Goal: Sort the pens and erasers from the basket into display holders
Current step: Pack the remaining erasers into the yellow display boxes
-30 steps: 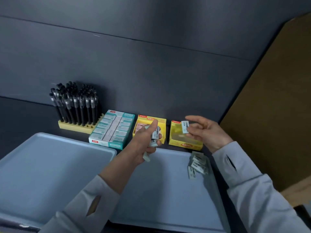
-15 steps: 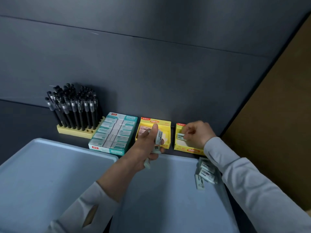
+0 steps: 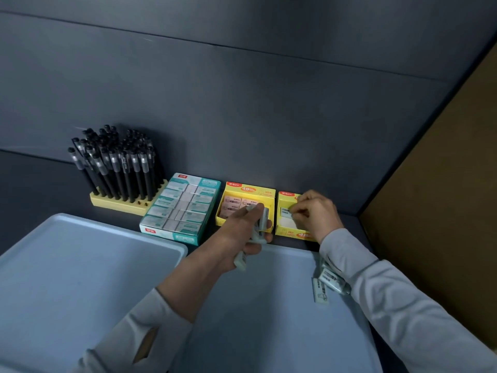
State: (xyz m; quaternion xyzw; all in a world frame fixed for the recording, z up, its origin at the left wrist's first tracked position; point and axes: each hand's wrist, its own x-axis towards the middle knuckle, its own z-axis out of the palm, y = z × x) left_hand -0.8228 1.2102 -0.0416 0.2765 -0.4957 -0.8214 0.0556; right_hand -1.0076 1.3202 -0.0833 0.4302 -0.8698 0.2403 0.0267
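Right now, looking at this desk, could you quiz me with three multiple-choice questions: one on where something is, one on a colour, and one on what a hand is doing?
1. Where does the right-hand grip hold its eraser?
A) in the teal box
B) in the rightmost yellow box
C) in the left tray

2. What colour is the pen holder?
A) yellow
B) red
C) white

3. What is the left-hand grip doing?
A) lying flat and empty
B) holding several erasers
C) holding a pen

Answers:
1 B: its fingers pinch the eraser inside that box.
2 A: the base under the black pens is yellow.
3 B: pale erasers stick out from its curled fingers.
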